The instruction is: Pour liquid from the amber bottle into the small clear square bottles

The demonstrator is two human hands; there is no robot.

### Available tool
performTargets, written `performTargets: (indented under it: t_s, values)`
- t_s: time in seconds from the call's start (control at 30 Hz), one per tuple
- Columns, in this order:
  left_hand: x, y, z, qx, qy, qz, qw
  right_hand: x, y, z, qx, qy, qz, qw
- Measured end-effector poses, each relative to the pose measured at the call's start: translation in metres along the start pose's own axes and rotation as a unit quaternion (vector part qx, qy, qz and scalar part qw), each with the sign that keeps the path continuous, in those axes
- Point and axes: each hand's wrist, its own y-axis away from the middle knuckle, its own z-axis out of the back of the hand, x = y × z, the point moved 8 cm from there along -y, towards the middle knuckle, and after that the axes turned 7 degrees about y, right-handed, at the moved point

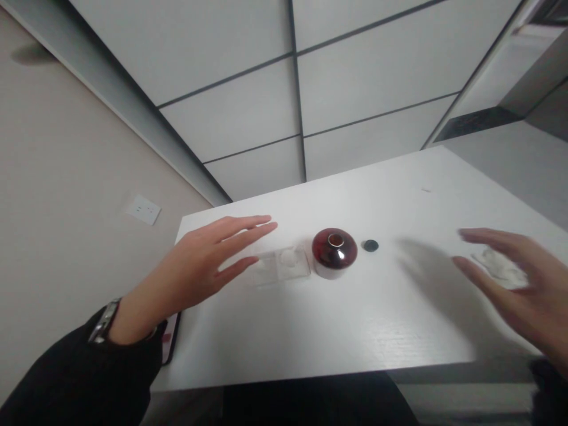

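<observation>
The left hand point(265, 241) is open wide, near the clear box point(284, 265); toward the right edge of the surface point(355, 325), the right hand point(457, 245) holds a crumpled white piece point(501, 269).

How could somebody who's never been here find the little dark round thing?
On the white table, find the round, dark red bottle. Just beside it, on the side toward the right hand, lies a small flat disc. It's dark and solid-looking, unlike the shiny bottle and clear case.

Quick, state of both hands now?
Left hand: open, nothing visible in it.
Right hand: fingertips apart; whether it grips the crumpled white tissue cannot be told.
</observation>
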Motion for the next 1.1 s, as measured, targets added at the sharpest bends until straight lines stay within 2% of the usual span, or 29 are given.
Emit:
performTargets:
  t_s: [0.07,0.13,0.2,0.27,0.37,0.47,0.57,0.7,0.83,1.1]
  values:
    - [-0.003,0.02,0.005,-0.058,0.012,0.038,0.998,0.036,-0.012,-0.022,0.078,-0.083,0.053,0.992]
    - [-0.008,0.044,-0.004,-0.112,0.032,0.081,0.99,0.058,-0.018,-0.056,0.182,-0.122,0.065,0.974]
    - [-0.006,0.069,-0.027,-0.156,0.064,0.136,0.976,0.068,-0.024,-0.08,0.21,-0.128,0.073,0.967]
    - [0.006,0.093,-0.056,-0.198,0.112,0.206,0.952,0.071,-0.03,-0.093,0.214,-0.141,0.082,0.963]
    - [0.039,0.124,-0.097,-0.27,0.201,0.323,0.885,0.076,-0.041,-0.088,0.195,-0.184,0.088,0.959]
    - [0.059,0.138,-0.118,-0.318,0.224,0.358,0.849,0.092,-0.053,-0.064,0.156,-0.265,0.088,0.948]
    - [0.071,0.142,-0.128,-0.353,0.227,0.362,0.832,0.119,-0.057,-0.045,0.118,-0.357,0.093,0.922]
    - [0.076,0.139,-0.141,-0.361,0.236,0.347,0.833,0.151,-0.051,-0.047,0.086,-0.438,0.098,0.89]
    - [0.075,0.136,-0.153,-0.333,0.249,0.331,0.847,0.159,-0.04,-0.061,0.061,-0.48,0.09,0.87]
    - [0.076,0.138,-0.161,-0.306,0.254,0.338,0.853,0.165,-0.028,-0.071,0.06,-0.455,0.121,0.88]
